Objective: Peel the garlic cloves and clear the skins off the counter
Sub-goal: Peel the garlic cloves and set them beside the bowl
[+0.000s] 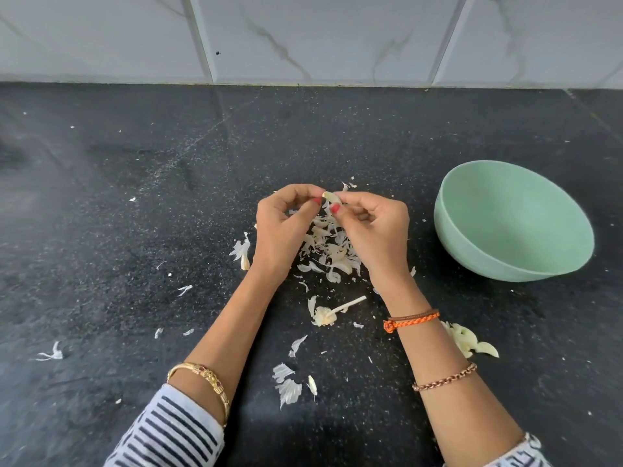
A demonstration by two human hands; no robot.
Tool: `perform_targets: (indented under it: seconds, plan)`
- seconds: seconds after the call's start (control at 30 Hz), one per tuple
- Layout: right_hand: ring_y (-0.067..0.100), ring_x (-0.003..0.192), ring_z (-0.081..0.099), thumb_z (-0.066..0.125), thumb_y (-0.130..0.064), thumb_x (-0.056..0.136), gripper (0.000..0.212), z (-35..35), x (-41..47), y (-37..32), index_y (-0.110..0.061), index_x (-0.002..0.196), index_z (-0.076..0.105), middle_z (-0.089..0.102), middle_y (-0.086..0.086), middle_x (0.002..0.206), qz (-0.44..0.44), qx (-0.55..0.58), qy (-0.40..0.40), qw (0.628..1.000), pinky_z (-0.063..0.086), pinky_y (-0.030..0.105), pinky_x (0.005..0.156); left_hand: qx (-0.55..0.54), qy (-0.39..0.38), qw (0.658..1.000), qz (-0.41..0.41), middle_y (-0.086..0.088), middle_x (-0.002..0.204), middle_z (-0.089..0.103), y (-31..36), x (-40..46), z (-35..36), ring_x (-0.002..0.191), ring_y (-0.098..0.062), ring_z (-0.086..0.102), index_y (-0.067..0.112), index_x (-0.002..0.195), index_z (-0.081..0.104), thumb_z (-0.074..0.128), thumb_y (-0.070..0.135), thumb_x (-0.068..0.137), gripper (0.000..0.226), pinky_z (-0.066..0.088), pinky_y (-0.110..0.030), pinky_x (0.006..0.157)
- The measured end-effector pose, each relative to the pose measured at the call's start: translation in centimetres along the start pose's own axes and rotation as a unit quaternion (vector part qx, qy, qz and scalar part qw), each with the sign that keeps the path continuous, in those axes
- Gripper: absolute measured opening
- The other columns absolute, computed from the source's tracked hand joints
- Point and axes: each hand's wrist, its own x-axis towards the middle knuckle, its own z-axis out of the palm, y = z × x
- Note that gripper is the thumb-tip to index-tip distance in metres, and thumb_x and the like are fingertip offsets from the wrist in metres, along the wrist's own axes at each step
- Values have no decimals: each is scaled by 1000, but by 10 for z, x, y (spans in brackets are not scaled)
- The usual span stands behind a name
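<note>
A small pale garlic clove (331,197) is pinched between the fingertips of my left hand (285,224) and my right hand (374,227), above the counter. Under and between the hands lies a heap of papery garlic skins (330,251). Below the heap lies a bare garlic stem with its root base (328,315). Several pale garlic cloves (472,342) lie by my right forearm. More loose skins (288,382) are scattered over the black counter (135,247).
A mint green bowl (512,264) stands to the right of my hands; its inside looks bare. A white marbled tile wall (303,35) closes the back of the counter. Skin flakes (50,355) lie at the far left.
</note>
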Motion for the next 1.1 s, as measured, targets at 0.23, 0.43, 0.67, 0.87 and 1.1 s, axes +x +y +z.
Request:
perform_targets:
  seconds: [0.23, 0.43, 0.67, 0.87, 1.1]
  plan:
    - [-6, 70, 62, 68, -4, 81, 16, -1, 1, 0, -6, 96, 73, 66, -12, 78, -19, -23, 12, 999, 45, 7, 63, -76, 10, 997, 8, 8, 77, 69, 1, 0, 0, 76, -8, 64, 15, 84, 67, 64, -1, 82, 17, 50, -21, 74]
    - [-1, 51, 50, 65, -13, 87, 13, 1, -2, -4, -11, 96, 73, 67, -4, 64, -21, 3, -11, 1000, 36, 12, 50, -95, -23, 995, -3, 10, 76, 70, 1, 0, 1, 75, -5, 64, 12, 88, 65, 59, -3, 85, 16, 50, -18, 71]
    - [4, 66, 64, 65, -1, 82, 19, 2, -2, -5, -12, 96, 73, 70, -1, 77, -15, 13, -7, 1000, 51, 15, 63, -104, -51, 993, -12, 13, 70, 67, 5, -1, 3, 66, 2, 60, 11, 86, 63, 55, -3, 87, 16, 45, -11, 61]
    - [21, 69, 67, 59, 0, 85, 31, -2, -3, -12, -28, 82, 70, 69, -9, 70, 38, 71, 10, 997, 55, 36, 62, -105, -61, 992, -21, 7, 77, 71, 3, -1, 1, 75, -5, 64, 12, 91, 66, 59, -1, 85, 16, 50, -18, 70]
    - [16, 67, 66, 60, -1, 84, 33, -5, -1, -16, -30, 75, 70, 70, -6, 67, 58, 58, -7, 997, 54, 39, 66, 9, -59, 998, 20, 2, 79, 71, -1, 1, -1, 75, -18, 65, 15, 91, 67, 60, 2, 87, 16, 54, -29, 72]
